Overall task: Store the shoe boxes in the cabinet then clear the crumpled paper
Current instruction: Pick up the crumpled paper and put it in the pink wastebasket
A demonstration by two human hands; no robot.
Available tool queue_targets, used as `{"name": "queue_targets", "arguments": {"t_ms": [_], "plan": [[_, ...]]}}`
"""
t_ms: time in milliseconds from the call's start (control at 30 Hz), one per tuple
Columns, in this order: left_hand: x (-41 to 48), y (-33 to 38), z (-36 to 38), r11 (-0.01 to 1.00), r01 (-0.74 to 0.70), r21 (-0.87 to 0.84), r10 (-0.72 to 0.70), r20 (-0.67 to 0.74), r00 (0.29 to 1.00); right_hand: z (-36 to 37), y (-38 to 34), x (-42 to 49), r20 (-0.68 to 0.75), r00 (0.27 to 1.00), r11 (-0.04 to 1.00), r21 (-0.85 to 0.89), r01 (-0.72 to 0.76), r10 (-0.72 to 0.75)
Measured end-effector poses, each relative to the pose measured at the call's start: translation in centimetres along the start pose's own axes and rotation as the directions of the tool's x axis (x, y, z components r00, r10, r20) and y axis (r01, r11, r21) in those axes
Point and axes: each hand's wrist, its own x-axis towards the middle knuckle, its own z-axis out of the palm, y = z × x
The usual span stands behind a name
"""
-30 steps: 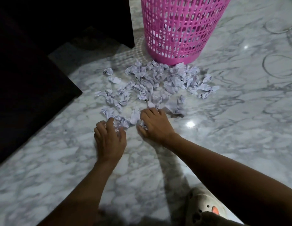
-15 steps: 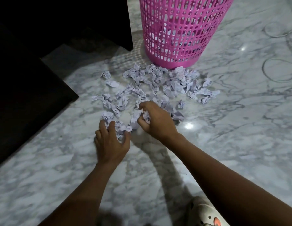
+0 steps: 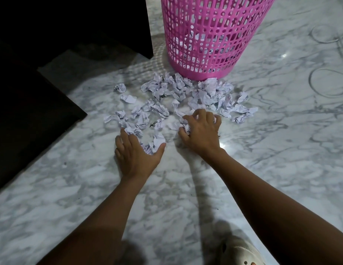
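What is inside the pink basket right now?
Crumpled paper shows through the holes of the pink basket, low down. Its wall hides how much; the rim is out of frame.

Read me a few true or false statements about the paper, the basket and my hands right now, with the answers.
1. The pink basket stands upright on the marble floor. True.
2. The left hand and the right hand are both down at the crumpled paper on the floor. True.
3. The basket holds nothing. False: more crumpled paper shows through its holes.
4. The right hand is raised above the basket. False: it grips paper on the floor, in front of the basket.
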Motion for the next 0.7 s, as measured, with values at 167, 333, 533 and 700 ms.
{"name": "queue_targets", "arguments": {"t_ms": [167, 333, 533, 700], "plan": [[0.4, 0.7, 0.5, 0.993, -0.111, -0.048, 0.109, -0.048, 0.993, 0.6, 0.6, -0.1, 0.089, 0.993, 0.997, 0.026, 0.073, -0.075], [0.8, 0.9, 0.3, 0.966, -0.256, -0.040, 0.257, 0.018, 0.966, 1.2, 0.9, -1.0, -0.139, 0.975, 0.978, 0.097, 0.186, -0.172], [0.2, 0.8, 1.2, 0.894, -0.446, -0.038, 0.439, -0.117, 0.891, 0.8, 1.9, -0.8, -0.141, 0.966, 0.948, 0.203, 0.244, -0.218], [0.5, 1.3, 1.0, 0.877, -0.474, -0.079, 0.469, -0.074, 0.880, -1.0, 2.0, -0.8, -0.209, 0.975, 0.899, 0.410, 0.155, -0.073]]}}
